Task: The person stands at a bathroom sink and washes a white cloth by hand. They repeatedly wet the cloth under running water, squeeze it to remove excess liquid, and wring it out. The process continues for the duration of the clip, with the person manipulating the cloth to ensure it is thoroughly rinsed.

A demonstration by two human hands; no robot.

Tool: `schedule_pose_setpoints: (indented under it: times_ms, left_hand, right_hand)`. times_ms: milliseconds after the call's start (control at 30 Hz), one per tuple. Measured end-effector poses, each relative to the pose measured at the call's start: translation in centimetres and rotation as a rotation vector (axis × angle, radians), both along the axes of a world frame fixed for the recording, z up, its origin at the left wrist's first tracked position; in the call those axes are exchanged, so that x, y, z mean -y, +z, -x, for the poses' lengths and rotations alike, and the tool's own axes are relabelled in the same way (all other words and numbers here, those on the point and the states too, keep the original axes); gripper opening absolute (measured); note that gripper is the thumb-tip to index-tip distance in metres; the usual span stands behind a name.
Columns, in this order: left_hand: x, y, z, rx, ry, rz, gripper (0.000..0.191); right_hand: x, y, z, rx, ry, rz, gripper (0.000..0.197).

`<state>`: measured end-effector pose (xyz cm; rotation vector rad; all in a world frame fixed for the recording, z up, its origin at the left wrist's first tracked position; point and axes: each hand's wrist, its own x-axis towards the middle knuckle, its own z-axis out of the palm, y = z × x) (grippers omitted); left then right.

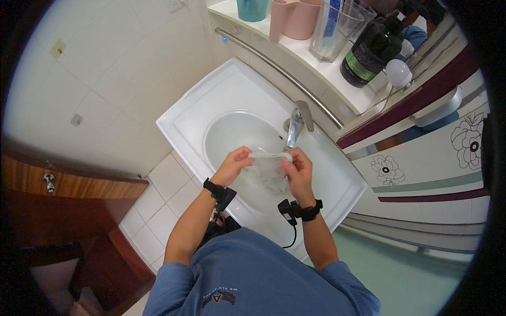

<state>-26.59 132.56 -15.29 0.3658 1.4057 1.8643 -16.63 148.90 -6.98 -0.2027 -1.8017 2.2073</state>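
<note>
A thin, whitish, translucent piece of fabric or mesh (pixel 269 173) is stretched between my hands over the oval basin of a white washbasin (pixel 221 94). Its upper edge is pinched by my left hand (pixel 236 165) at one end and by my right hand (pixel 298 170) at the other. The lower part hangs crumpled into the basin. Just beyond my right hand is the chrome faucet (pixel 295 126), its spout pointing towards the cloth. Whether water runs from it, I cannot tell. Both wrists carry black strapped devices, the right one with a cable.
A metal rail (pixel 276 71) runs along the wall behind the basin. Above it, a white shelf (pixel 292 49) holds a pink cup (pixel 302 19), clear glasses (pixel 332 35) and a dark pump bottle (pixel 369 51). A wooden door (pixel 79 185) stands at the left.
</note>
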Motion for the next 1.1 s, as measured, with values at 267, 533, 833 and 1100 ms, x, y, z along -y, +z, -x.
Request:
schedule_pose_setpoints:
  times_ms: [267, 533, 833, 1100]
  left_hand:
    - [0.4, 3.2, 1.8, -0.044, 0.110, 0.158, 0.011]
    - [-4.2, 0.1, -1.1, -0.391, -0.071, 0.279, 0.017]
    - [-5.6, -3.8, -1.3, -0.531, 0.112, 0.534, 0.039]
    - [-5.5, -9.7, -1.8, -0.240, -0.064, 0.395, 0.059]
  right_hand:
    - [-5.7, -11.0, -2.8, 0.462, -0.002, -0.365, 0.020]
    - [-2.6, -10.4, -0.9, 0.126, 0.050, -0.668, 0.031]
    - [-4.9, -19.4, 0.2, 0.792, 0.147, 0.329, 0.023]
    - [-3.7, -18.3, 1.6, 0.569, 0.067, 0.424, 0.028]
